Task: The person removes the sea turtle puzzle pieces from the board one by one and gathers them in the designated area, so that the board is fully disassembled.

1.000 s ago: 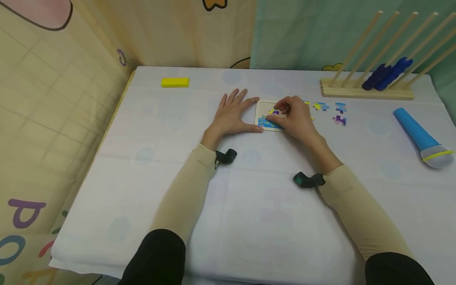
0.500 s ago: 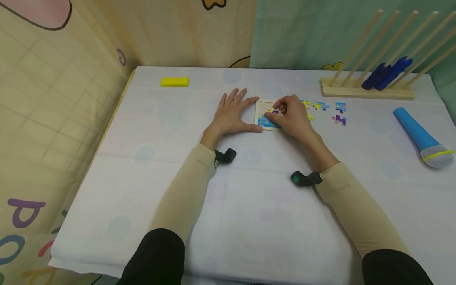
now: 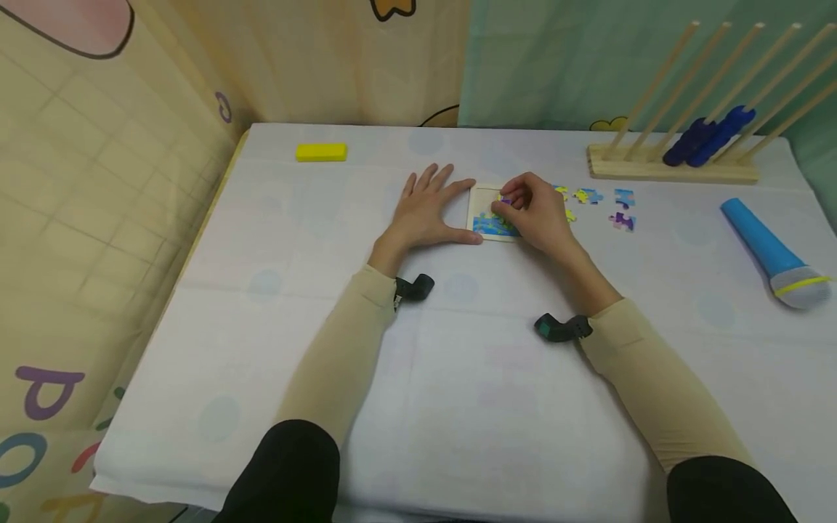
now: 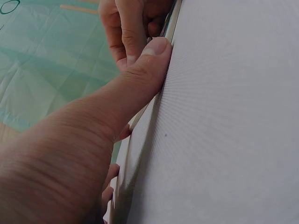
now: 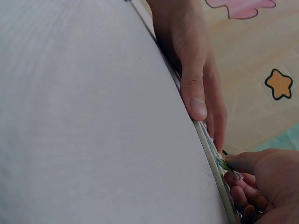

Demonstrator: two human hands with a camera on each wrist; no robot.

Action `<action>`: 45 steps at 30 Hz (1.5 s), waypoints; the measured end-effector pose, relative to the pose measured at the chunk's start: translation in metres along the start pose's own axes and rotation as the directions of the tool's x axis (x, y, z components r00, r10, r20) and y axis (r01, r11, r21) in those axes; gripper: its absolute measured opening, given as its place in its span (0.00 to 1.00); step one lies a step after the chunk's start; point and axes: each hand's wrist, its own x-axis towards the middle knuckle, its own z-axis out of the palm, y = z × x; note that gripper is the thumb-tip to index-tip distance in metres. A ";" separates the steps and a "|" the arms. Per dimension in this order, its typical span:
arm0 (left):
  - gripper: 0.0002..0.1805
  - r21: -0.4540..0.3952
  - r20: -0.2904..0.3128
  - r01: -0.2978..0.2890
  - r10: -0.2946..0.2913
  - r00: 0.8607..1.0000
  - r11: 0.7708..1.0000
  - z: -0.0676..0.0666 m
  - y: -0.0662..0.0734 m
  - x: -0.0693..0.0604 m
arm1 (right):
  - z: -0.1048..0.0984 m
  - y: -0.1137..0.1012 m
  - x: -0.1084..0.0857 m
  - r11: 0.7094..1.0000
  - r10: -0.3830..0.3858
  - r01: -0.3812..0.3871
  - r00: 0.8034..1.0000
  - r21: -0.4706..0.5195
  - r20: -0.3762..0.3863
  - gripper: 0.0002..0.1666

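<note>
A small puzzle tray (image 3: 482,196) with a pale rim lies on the white-covered table, blue pieces fitted along its near side. My left hand (image 3: 423,211) rests spread at the tray's left end, thumb and index fingertip touching its corners. Over the tray, my right hand (image 3: 541,218) pinches a jigsaw piece (image 5: 237,175) between thumb and fingers. From the head, that hand covers the tray's right part and most of the piece. Loose jigsaw pieces (image 3: 623,221) with yellow, blue and purple print lie to the right.
A yellow block (image 3: 321,152) lies at the back left. At the back right stands a wooden peg rack (image 3: 673,170) with dark blue pieces on it. A blue toy microphone (image 3: 765,236) lies at the right. Curtains hang behind the table.
My right hand first shifts slightly left over the tray, then its thumb draws back a little, and more yellow shows beneath it. The left hand keeps its place.
</note>
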 end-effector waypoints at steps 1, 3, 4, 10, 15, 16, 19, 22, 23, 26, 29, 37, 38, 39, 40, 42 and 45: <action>0.59 0.000 0.000 0.001 -0.001 1.000 1.000 0.000 0.000 0.000 | 0.000 0.000 0.000 1.000 -0.006 0.006 1.000 0.009 -0.006 0.18; 0.59 0.000 0.000 0.001 -0.001 1.000 1.000 0.001 0.000 0.000 | 0.001 0.001 0.000 1.000 -0.013 0.013 1.000 0.025 -0.018 0.16; 0.59 -0.001 -0.001 0.001 -0.001 1.000 1.000 0.001 0.000 0.000 | 0.001 0.001 0.000 0.999 -0.015 0.016 1.000 0.031 -0.023 0.15; 0.59 0.000 -0.002 0.003 -0.003 1.000 1.000 0.001 -0.001 -0.001 | 0.001 0.001 0.000 0.998 -0.014 0.021 0.995 0.066 -0.102 0.12; 0.59 -0.005 -0.006 0.004 -0.004 1.000 1.000 0.002 -0.001 -0.001 | -0.002 0.000 -0.003 0.995 0.032 -0.016 0.986 0.099 -0.161 0.13; 0.59 -0.002 -0.004 0.004 -0.004 1.000 1.000 0.003 -0.001 -0.001 | -0.004 0.000 -0.005 0.994 0.046 -0.029 0.986 0.104 -0.162 0.14; 0.59 -0.003 0.001 -0.005 0.005 1.000 1.000 0.005 0.000 0.000 | -0.012 0.001 -0.009 0.990 0.092 -0.072 0.982 0.121 -0.164 0.15; 0.59 -0.003 -0.002 -0.014 0.014 1.000 1.000 0.005 0.002 0.001 | -0.023 0.003 -0.014 0.989 0.109 -0.089 0.979 0.121 -0.172 0.15; 0.59 -0.005 -0.004 -0.015 0.015 1.000 1.000 0.004 0.003 0.001 | -0.027 0.004 -0.015 0.989 0.111 -0.092 0.978 0.117 -0.174 0.15; 0.59 0.006 0.000 -0.004 0.004 1.000 1.000 0.002 0.003 0.000 | -0.042 0.008 -0.020 0.991 0.107 -0.092 0.978 0.094 -0.179 0.16; 0.59 0.013 0.008 0.007 -0.007 1.000 1.000 0.000 0.002 -0.002 | -0.060 0.017 -0.027 0.989 0.136 -0.120 0.970 0.090 -0.200 0.17; 0.59 0.005 0.001 -0.003 0.003 1.000 1.000 -0.003 0.001 -0.002 | -0.090 0.047 -0.043 0.981 0.192 -0.180 0.933 0.067 -0.304 0.16; 0.59 0.004 0.004 -0.002 0.002 1.000 1.000 -0.003 0.001 -0.002 | -0.090 0.049 -0.044 0.983 0.186 -0.176 0.930 0.058 -0.317 0.17; 0.59 0.002 0.006 -0.002 0.002 1.000 1.000 -0.002 0.001 -0.002 | -0.090 0.051 -0.045 0.983 0.182 -0.174 0.927 0.054 -0.329 0.17; 0.59 0.002 0.007 -0.001 0.001 1.000 1.000 -0.002 0.001 -0.002 | -0.089 0.053 -0.046 0.985 0.173 -0.169 0.925 0.042 -0.338 0.17; 0.59 0.004 0.007 0.001 -0.001 1.000 1.000 -0.002 0.001 -0.002 | -0.087 0.056 -0.047 0.987 0.156 -0.160 0.923 0.018 -0.352 0.18; 0.59 -0.002 0.008 0.006 -0.006 1.000 1.000 -0.001 0.001 -0.004 | -0.083 0.059 -0.048 0.990 0.126 -0.138 0.922 -0.006 -0.367 0.17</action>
